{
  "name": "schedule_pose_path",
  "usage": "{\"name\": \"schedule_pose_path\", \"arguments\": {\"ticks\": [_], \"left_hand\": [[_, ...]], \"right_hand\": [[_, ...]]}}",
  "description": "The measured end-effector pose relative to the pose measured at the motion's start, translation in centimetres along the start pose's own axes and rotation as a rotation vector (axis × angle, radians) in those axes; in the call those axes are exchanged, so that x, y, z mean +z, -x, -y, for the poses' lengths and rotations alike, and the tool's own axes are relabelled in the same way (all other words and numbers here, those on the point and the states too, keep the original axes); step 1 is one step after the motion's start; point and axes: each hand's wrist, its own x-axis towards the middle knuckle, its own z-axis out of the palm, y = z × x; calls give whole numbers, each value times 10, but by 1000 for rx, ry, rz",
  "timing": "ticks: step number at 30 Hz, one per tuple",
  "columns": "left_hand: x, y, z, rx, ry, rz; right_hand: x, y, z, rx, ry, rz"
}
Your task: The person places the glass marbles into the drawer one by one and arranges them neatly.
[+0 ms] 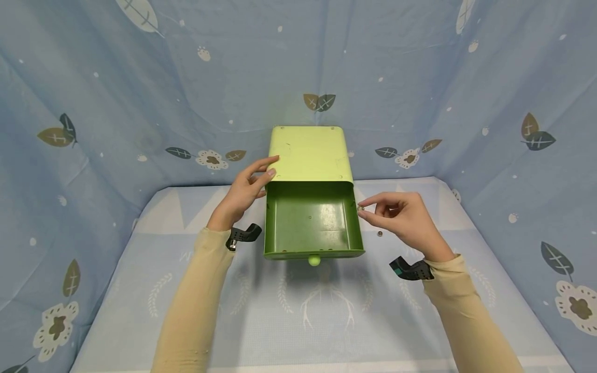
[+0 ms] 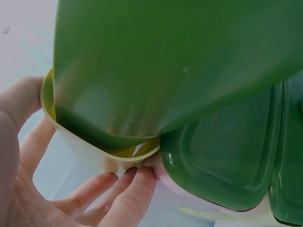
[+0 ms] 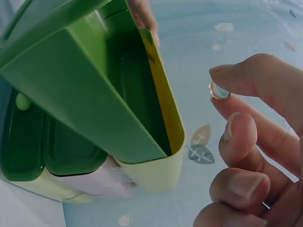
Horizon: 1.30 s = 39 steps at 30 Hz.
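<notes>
A light-green drawer box (image 1: 310,155) stands mid-table with its dark-green top drawer (image 1: 309,223) pulled out. My left hand (image 1: 240,194) holds the box's left side, index finger and thumb at the top edge. In the left wrist view, the other fingers (image 2: 132,198) touch the side wall. My right hand (image 1: 396,215) pinches a small round shiny piece (image 3: 219,91) with a gold-coloured rim between thumb and index fingertip, beside the drawer's right wall. What kind of piece it is, I cannot tell. A similar small round metal piece (image 1: 380,233) lies on the table below that hand.
Beneath the open drawer, lower green drawer fronts (image 3: 73,149) show in the right wrist view. A round knob (image 1: 314,260) juts from the open drawer's front. The patterned table cloth (image 1: 326,331) lies in front, and a blue curtain (image 1: 242,67) hangs behind and at both sides.
</notes>
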Motion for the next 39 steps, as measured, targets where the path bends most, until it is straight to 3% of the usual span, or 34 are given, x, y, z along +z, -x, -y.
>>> {"name": "schedule_pose_path", "arguments": {"ticks": [10,23,39], "left_hand": [[0,-2,0,-2,-8,2],[1,-3,-2,-5,-11,5],[-1,-1,1,-4,-16,1]], "right_hand": [[-1,-9,8,-35,34,18],[2,-25,19,-79,-8,45],[16,-49,31,-145,1,161]]}}
